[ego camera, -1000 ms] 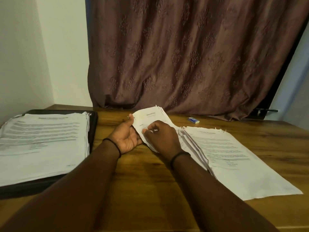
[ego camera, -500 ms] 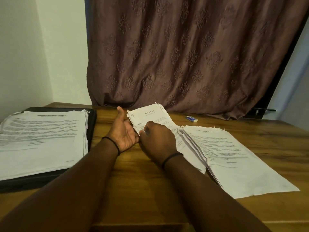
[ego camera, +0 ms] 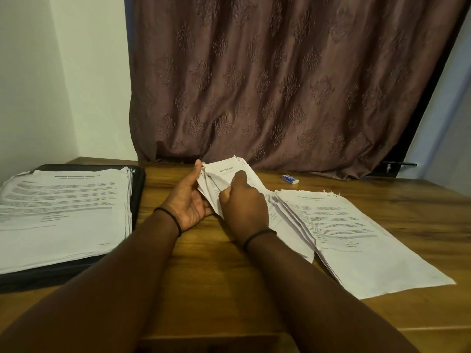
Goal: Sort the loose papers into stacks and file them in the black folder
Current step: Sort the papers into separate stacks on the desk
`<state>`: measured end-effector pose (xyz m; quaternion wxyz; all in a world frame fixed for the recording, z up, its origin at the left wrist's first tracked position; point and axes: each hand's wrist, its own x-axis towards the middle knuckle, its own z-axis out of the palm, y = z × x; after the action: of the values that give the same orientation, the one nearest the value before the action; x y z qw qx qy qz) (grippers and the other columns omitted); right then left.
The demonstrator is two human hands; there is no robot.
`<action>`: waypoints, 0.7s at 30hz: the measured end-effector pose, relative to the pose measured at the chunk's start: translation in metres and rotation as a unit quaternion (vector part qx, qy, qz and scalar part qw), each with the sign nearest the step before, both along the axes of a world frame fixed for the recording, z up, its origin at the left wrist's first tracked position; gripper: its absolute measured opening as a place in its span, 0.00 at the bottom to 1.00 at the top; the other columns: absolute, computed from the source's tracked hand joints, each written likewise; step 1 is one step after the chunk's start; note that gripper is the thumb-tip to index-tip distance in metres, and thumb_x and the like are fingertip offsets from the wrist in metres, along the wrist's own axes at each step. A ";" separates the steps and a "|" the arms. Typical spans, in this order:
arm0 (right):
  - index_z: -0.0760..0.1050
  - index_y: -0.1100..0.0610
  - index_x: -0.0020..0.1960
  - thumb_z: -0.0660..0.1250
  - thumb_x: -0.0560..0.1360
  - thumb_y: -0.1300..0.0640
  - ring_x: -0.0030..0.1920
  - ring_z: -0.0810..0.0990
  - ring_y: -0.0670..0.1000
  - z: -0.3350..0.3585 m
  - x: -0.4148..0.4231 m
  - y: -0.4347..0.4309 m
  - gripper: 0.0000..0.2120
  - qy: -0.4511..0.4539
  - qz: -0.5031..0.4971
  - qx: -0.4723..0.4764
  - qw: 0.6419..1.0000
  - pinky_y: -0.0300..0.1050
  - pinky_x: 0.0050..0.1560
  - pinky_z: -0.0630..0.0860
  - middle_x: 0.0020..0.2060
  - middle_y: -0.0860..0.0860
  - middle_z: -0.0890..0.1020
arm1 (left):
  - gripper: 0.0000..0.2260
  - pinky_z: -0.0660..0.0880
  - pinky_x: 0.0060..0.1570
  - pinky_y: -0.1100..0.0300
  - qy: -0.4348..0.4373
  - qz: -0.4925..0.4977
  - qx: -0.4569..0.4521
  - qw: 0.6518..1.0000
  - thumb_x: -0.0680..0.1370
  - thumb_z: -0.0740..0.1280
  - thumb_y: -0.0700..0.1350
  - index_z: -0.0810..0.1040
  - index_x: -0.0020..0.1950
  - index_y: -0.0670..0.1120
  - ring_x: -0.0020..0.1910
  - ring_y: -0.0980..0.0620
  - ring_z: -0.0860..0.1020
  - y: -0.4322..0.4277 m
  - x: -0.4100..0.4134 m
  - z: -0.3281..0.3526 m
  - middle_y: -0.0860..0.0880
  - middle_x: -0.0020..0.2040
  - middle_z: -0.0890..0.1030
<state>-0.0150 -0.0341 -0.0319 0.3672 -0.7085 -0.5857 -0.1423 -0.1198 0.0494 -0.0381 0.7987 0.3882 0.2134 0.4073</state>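
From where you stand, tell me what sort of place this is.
Probably a room at home used as a desk corner: a wooden table pushed against a white wall, with a patterned brown curtain hanging behind it.

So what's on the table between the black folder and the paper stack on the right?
Head view: both hands, left and right, holding a paper bundle; otherwise bare wooden table.

Both hands (ego camera: 216, 200) on lifted papers (ego camera: 229, 171)
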 end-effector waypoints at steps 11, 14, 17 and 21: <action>0.62 0.49 0.67 0.60 0.78 0.64 0.45 0.81 0.56 -0.001 0.007 -0.002 0.21 0.040 0.003 0.076 0.996 0.49 0.44 0.78 0.52 0.55 0.81 | 0.16 0.80 0.48 0.41 0.033 0.023 -0.013 0.999 0.83 0.57 0.43 0.74 0.68 0.40 0.56 0.40 0.81 0.000 0.002 -0.001 0.40 0.58 0.82; 0.72 0.51 0.61 0.60 0.79 0.64 0.49 0.79 0.53 0.000 0.010 -0.002 0.14 0.045 0.010 0.039 0.998 0.44 0.47 0.76 0.56 0.54 0.78 | 0.15 0.80 0.48 0.40 0.035 0.024 -0.014 0.999 0.83 0.55 0.41 0.74 0.67 0.40 0.55 0.40 0.81 0.001 0.002 -0.002 0.39 0.58 0.82; 0.78 0.53 0.54 0.60 0.80 0.60 0.49 0.78 0.50 0.001 0.011 -0.002 0.09 0.048 0.013 0.024 0.998 0.44 0.49 0.78 0.55 0.52 0.79 | 0.15 0.81 0.46 0.42 0.042 0.025 -0.008 0.999 0.83 0.55 0.39 0.74 0.67 0.41 0.52 0.41 0.83 0.002 0.002 -0.002 0.39 0.57 0.82; 0.78 0.50 0.52 0.61 0.79 0.46 0.48 0.76 0.47 0.000 0.008 -0.003 0.11 0.043 0.049 0.012 0.998 0.44 0.47 0.75 0.52 0.48 0.78 | 0.14 0.81 0.47 0.46 0.042 0.020 0.003 0.999 0.81 0.58 0.39 0.77 0.64 0.42 0.48 0.45 0.84 0.002 0.003 -0.003 0.40 0.56 0.83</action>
<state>-0.0066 -0.0371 -0.0323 0.4070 -0.6797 -0.6019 -0.1010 -0.1164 0.0515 -0.0411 0.7795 0.4033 0.2530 0.4071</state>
